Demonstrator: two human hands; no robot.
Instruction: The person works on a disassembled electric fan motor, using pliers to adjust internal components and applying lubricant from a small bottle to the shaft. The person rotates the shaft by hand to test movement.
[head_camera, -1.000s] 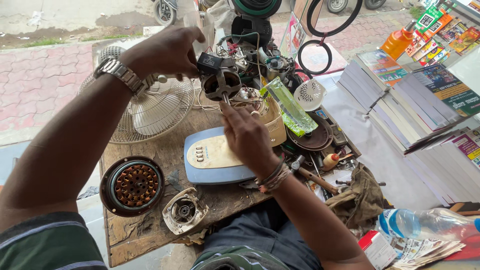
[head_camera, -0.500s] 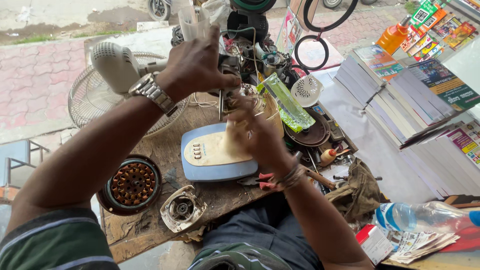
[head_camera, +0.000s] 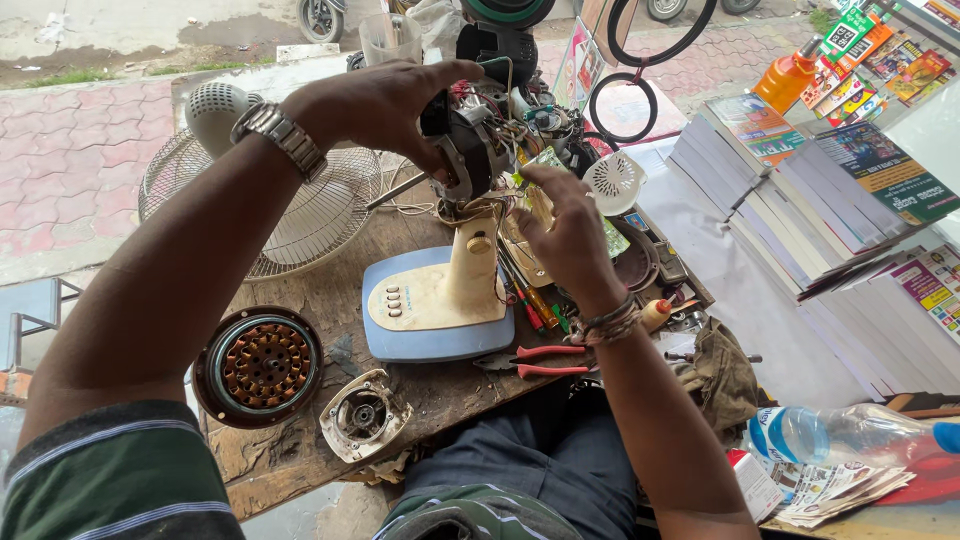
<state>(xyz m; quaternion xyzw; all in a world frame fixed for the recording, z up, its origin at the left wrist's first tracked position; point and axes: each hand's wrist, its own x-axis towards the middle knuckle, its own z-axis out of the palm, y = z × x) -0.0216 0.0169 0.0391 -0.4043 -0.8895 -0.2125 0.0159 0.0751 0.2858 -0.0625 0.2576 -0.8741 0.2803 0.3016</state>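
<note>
Gripping the bare fan motor from its ten o'clock side, the left hand wraps its fingers over the dark metal casing, a steel link watch on the wrist. The motor is a stubby cylinder with copper windings and loose wires showing, and it sits atop a cream plastic neck that rises upright from a smooth oval base of pale blue and cream with a row of push buttons; its long axis seems to run roughly from ten to four o'clock, though the hands hide the ends. The right hand, at four o'clock of the motor, has fingers curled and pinching at the wiring beside the casing; what it grips exactly I cannot tell. The whole stand sits mid-bench on rough, stained wood. At eight o'clock lies a round stator with ribbed copper coils, beside a small cream housing. Red-handled pliers lie at five o'clock, and a wire fan guard leans at nine o'clock.
</note>
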